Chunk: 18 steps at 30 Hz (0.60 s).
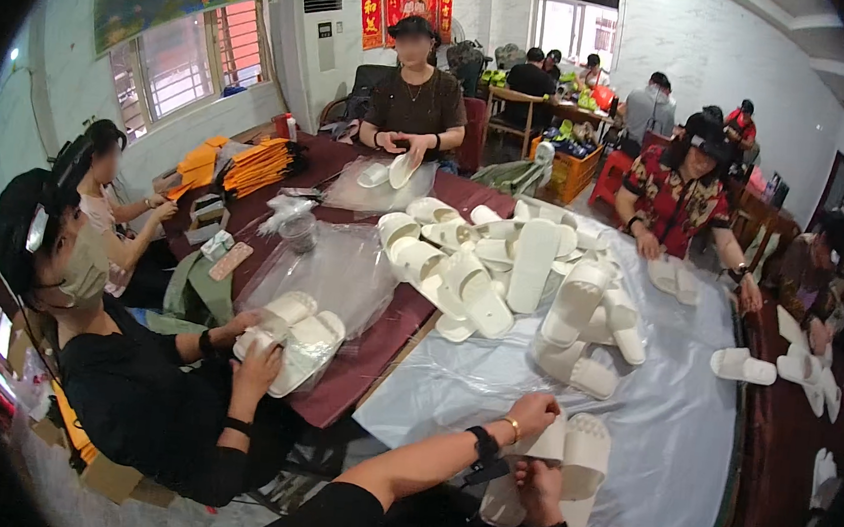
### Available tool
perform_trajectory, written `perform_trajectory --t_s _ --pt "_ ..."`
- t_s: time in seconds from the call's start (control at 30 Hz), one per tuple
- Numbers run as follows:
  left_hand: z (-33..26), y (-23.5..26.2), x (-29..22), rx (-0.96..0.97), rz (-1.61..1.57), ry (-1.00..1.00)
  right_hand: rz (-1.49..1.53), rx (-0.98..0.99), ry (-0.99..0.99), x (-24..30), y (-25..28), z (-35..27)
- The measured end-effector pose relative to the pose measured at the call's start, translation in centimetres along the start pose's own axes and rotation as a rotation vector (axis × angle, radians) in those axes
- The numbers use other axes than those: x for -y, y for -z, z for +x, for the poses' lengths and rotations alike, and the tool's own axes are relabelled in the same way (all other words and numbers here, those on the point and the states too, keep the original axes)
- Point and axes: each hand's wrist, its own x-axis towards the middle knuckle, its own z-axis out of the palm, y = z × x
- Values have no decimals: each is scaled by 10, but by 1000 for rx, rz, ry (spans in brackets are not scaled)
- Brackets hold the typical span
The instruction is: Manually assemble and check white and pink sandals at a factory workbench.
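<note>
The pair of off-white moulded slippers with ridged straps lies directly before you, near the lower edge of the view. The right-hand slipper (pixel 587 445) shows most of its strap, its lower part running behind your wrist; the left-hand slipper (pixel 501 503) is broken up by your hands, so its full outline is lost. Your left hand (pixel 533 416) is at that slipper's upper end, fingers bent inward; you cannot tell whether they pinch anything. Your right hand (pixel 539 487) is curled over its middle, and whether those fingers grasp the slipper is equally hidden. Beneath spreads a pale, shiny plastic sheet (pixel 672 441) covering the tabletop. Beyond your hands sits a jumbled heap of off-white slippers (pixel 534 265), many overlapped too heavily to count. To your left, a masked co-worker in black (pixel 146 380) handles another pair (pixel 313 342), partly veiled by glossy clear plastic.
</note>
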Motion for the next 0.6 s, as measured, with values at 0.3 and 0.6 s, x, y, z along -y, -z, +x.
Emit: perform_trajectory --t_s 0.3,0.6 --pt "-10 -7 -7 -225 -193 124 -100 -34 314 7 6 -57" --pt "-13 -21 0 -147 -200 158 -82 162 498 42 32 -91"
